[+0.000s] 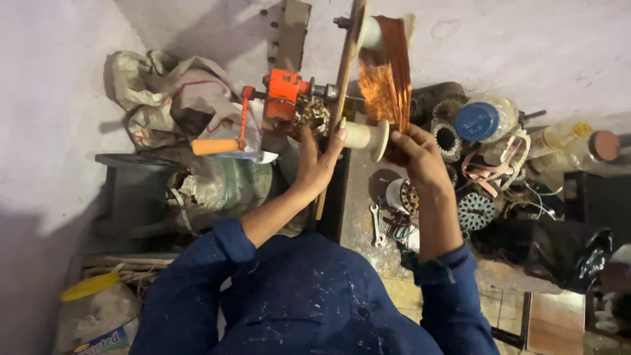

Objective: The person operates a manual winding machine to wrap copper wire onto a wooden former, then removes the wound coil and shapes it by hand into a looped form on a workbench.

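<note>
An orange hand-crank winder [282, 94] with an orange-gripped handle [215, 146] is fixed to an upright wooden post [287, 39]. A long wooden arm [344, 69] on its shaft carries two pale spools [365, 137], with a skein of copper wire [388, 72] looped between them. My left hand [318, 161] presses on the wooden arm beside the lower spool, fingers spread. My right hand [415, 154] pinches the lower end of the copper wire skein next to that spool. Both sleeves are dark blue.
A crumpled sack [172, 98] lies left of the winder. Motor stators [475, 210], a blue-lidded jar [485, 120], bottles [578, 146] and a wrench [376, 223] crowd the right. A black bag [559, 246] lies lower right, a yellow-lidded jar [95, 309] lower left.
</note>
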